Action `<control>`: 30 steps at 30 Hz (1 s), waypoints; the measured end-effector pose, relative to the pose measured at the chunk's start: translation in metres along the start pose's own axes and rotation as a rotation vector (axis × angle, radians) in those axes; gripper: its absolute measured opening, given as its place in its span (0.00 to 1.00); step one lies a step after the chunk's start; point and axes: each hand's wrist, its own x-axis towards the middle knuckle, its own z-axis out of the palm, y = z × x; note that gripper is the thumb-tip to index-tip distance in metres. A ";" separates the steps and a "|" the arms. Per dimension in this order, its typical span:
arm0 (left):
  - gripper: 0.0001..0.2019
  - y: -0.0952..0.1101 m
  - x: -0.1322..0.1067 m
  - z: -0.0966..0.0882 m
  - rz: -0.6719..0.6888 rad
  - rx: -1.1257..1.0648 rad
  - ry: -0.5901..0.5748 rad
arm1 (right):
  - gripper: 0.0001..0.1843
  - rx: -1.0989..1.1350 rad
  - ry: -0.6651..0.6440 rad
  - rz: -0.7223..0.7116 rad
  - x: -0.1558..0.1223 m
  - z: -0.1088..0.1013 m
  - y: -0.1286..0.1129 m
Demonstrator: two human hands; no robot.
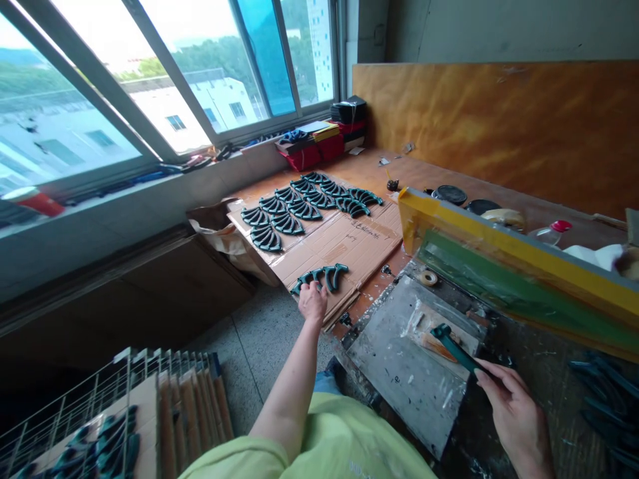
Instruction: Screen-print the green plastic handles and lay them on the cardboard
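Note:
My right hand (519, 412) grips one end of a dark green curved handle (455, 349). The handle's other end is over a small pad on the grey metal plate (399, 359) of a screen-printing bench. Out to the left, my left hand (313, 303) has its fingers closed at a short row of matching curved handles (337, 276) near the front edge of a cardboard sheet (319, 247). It seems to pinch one of them, though the fingertips are partly hidden. Several fanned groups of handles (287, 223) cover the sheet's far part.
A yellow-edged screen frame (499, 233) is tilted up behind the plate. A tape roll (428, 278) lies by it. More handles (609, 406) are piled at right. A wire rack (124, 386) with cardboard stands lower left. Red boxes (309, 154) sit below the window.

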 end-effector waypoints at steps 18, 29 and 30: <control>0.16 0.049 0.002 0.028 0.111 0.051 0.035 | 0.24 -0.021 -0.019 -0.068 0.001 -0.001 -0.006; 0.28 0.047 -0.006 0.039 -0.182 0.029 0.066 | 0.25 -0.025 -0.056 -0.097 0.005 0.001 -0.005; 0.28 0.048 -0.005 0.039 -0.190 0.029 0.061 | 0.25 -0.024 -0.060 -0.092 0.006 0.002 -0.004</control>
